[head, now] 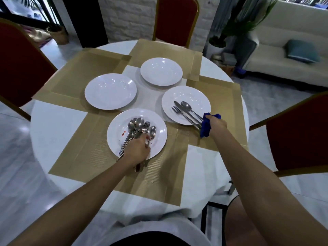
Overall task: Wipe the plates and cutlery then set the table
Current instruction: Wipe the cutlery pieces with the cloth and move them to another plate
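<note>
Here the left hand [136, 151] covers the handles of a cutlery bundle [140, 126], so the count of spoons and forks is unclear; its fingers curl round them over the nearest plate [159, 139], which bears red specks. The right hand [215, 123], arm stretched out, clutches a blue cloth [205, 129] that hides most of its fingers and the handle ends of a knife [178, 105], fork [177, 110] and spoon [186, 106] on the right plate [186, 93]. A left plate [110, 91] and a far plate [161, 71] lie farther across the table [53, 125].
</note>
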`<move>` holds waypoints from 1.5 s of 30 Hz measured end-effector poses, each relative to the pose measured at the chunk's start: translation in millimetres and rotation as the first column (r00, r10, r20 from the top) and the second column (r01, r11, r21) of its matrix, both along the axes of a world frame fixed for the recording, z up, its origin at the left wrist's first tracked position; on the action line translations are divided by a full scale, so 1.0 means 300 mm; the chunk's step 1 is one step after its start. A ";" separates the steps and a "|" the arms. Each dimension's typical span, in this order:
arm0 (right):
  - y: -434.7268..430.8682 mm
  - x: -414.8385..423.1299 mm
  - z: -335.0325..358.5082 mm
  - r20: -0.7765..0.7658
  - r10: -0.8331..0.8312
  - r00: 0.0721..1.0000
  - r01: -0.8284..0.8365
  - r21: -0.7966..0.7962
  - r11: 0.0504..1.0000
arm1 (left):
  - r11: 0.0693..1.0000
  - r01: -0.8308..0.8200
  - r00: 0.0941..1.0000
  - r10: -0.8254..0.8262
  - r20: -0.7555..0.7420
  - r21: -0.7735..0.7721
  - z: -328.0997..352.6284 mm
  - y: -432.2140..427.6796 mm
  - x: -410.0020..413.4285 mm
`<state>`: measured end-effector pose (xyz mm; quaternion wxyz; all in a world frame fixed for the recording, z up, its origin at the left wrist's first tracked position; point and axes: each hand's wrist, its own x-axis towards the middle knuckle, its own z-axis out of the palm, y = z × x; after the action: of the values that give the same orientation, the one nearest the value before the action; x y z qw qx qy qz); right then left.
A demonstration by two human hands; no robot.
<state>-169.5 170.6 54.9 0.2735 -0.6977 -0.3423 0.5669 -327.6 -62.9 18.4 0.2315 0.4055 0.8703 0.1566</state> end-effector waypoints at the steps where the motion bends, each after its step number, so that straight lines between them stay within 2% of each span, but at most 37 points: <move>1: 0.004 -0.001 0.001 0.030 0.024 0.999 -0.025 0.022 0.999 | 0.999 -0.050 0.998 0.049 0.042 0.014 0.007 0.001 -0.002; 4: -0.019 -0.032 0.029 0.136 0.086 0.987 -0.114 0.216 0.970 | 0.984 -0.168 0.973 0.155 0.172 0.060 0.023 0.002 -0.016; 7: -0.099 -0.089 0.075 0.180 0.284 0.942 -0.334 0.390 0.858 | 0.966 -0.229 0.942 0.189 0.276 0.118 0.050 0.001 -0.031; 9: -0.180 -0.144 0.100 0.234 0.509 0.829 -0.554 0.474 0.685 | 0.959 -0.235 0.935 0.177 0.308 0.160 0.068 0.005 -0.035; 12: -0.298 -0.234 0.078 0.405 0.728 0.553 -0.797 0.511 0.321 | 0.938 -0.245 0.921 0.145 0.362 0.247 0.096 0.016 -0.022; 13: -0.324 -0.258 0.059 0.490 0.731 0.474 -0.845 0.487 0.221 | 0.925 -0.256 0.917 0.141 0.373 0.280 0.105 0.016 -0.016; 14: -0.329 -0.280 0.034 0.554 0.707 0.440 -0.867 0.467 0.173 | 0.913 -0.269 0.915 0.142 0.378 0.308 0.115 0.014 -0.013; 15: -0.326 -0.295 0.025 0.579 0.672 0.461 -0.865 0.463 0.194 | 0.904 -0.277 0.913 0.142 0.383 0.326 0.121 0.010 -0.011; 17: -0.308 -0.314 0.037 0.554 0.586 0.590 -0.798 0.509 0.323 | 0.891 -0.276 0.914 0.128 0.384 0.361 0.125 0.000 -0.011; 18: -0.306 -0.320 0.046 0.561 0.543 0.625 -0.774 0.539 0.333 | 0.884 -0.279 0.914 0.125 0.385 0.376 0.127 -0.003 -0.011; 19: -0.312 -0.329 0.054 0.604 0.522 0.603 -0.788 0.555 0.268 | 0.871 -0.298 0.909 0.134 0.395 0.390 0.133 -0.004 -0.012; 21: -0.331 -0.339 0.060 0.682 0.537 0.496 -0.828 0.557 0.058 | 0.834 -0.348 0.892 0.154 0.426 0.428 0.140 -0.004 -0.021; 22: -0.331 -0.339 0.066 0.700 0.550 0.456 -0.837 0.547 0.000 | 0.822 -0.356 0.892 0.157 0.424 0.444 0.142 -0.006 -0.025; 23: -0.322 -0.340 0.071 0.702 0.550 0.452 -0.840 0.543 -0.002 | 0.823 -0.350 0.896 0.154 0.417 0.447 0.147 -0.012 -0.026; 24: -0.308 -0.344 0.076 0.690 0.534 0.488 -0.828 0.559 0.035 | 0.823 -0.353 0.891 0.150 0.429 0.445 0.153 -0.016 -0.025; 26: -0.297 -0.351 0.092 0.619 0.497 0.608 -0.764 0.627 0.153 | 0.802 -0.395 0.857 0.145 0.495 0.449 0.161 -0.016 -0.026; 27: -0.308 -0.355 0.098 0.594 0.490 0.638 -0.737 0.656 0.166 | 0.787 -0.412 0.850 0.151 0.504 0.460 0.166 -0.013 -0.029; 30: -0.344 -0.348 0.090 0.591 0.557 0.583 -0.732 0.680 0.045 | 0.764 -0.414 0.866 0.163 0.473 0.494 0.190 -0.012 -0.039; 31: -0.338 -0.341 0.092 0.579 0.580 0.573 -0.733 0.678 0.046 | 0.766 -0.409 0.868 0.159 0.470 0.497 0.195 -0.017 -0.041; 32: -0.321 -0.342 0.098 0.553 0.584 0.594 -0.725 0.683 0.090 | 0.770 -0.409 0.866 0.158 0.475 0.490 0.196 -0.023 -0.045; 34: -0.298 -0.345 0.130 0.454 0.569 0.685 -0.669 0.701 0.247 | 0.786 -0.407 0.854 0.146 0.499 0.465 0.198 -0.026 -0.045; 36: -0.313 -0.353 0.171 0.343 0.625 0.701 -0.649 0.670 0.360 | 0.819 -0.348 0.876 0.112 0.469 0.456 0.199 -0.018 -0.048; 38: -0.333 -0.358 0.195 0.273 0.704 0.656 -0.680 0.617 0.395 | 0.849 -0.306 0.891 0.096 0.444 0.431 0.208 -0.008 -0.052; 40: -0.335 -0.359 0.204 0.263 0.695 0.669 -0.674 0.609 0.417 | 0.864 -0.306 0.898 0.122 0.423 0.400 0.221 -0.001 -0.047; 41: -0.335 -0.361 0.206 0.263 0.671 0.693 -0.654 0.620 0.433 | 0.875 -0.291 0.921 0.147 0.360 0.387 0.228 0.005 -0.045; 43: -0.343 -0.370 0.206 0.260 0.625 0.736 -0.619 0.633 0.465 | 0.921 -0.213 0.976 0.182 0.122 0.327 0.233 0.021 -0.041; 45: -0.358 -0.379 0.209 0.241 0.613 0.752 -0.598 0.642 0.481 | 0.951 -0.146 0.982 0.173 -0.078 0.271 0.234 0.034 -0.041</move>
<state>-283.3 63.2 117.7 0.2965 -0.3729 -0.7460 0.4652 -339.8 -52.5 88.5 0.1180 0.3682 0.8822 0.2688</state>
